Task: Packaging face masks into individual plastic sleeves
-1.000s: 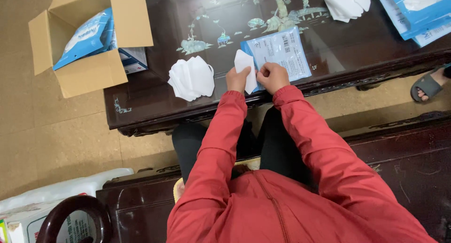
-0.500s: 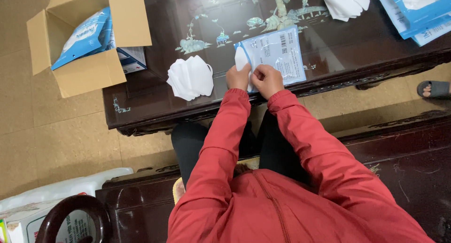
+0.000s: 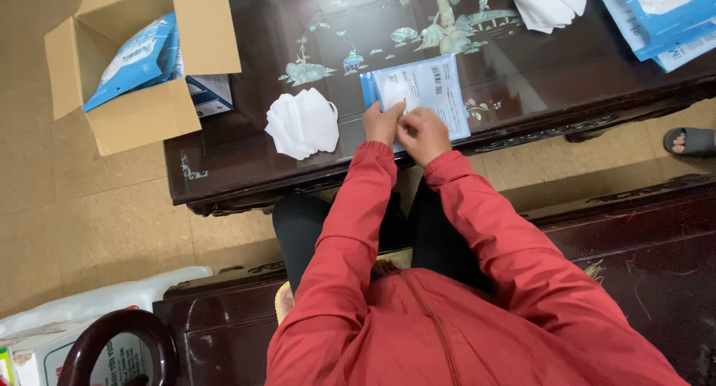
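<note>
My left hand (image 3: pixel 383 123) and right hand (image 3: pixel 422 135) both pinch the near edge of the blue-and-white pouch (image 3: pixel 418 91) lying flat on the counter (image 3: pixel 231 143), just right of the stack of white masks (image 3: pixel 302 123).

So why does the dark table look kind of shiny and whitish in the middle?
In the head view, soft light from above bounces off the glossy dark wooden table, leaving a pale haze near its inlaid picture; the flat blue-and-white packet under the left hand and right hand stays sharp, with faint shadows and stretched edges.
</note>
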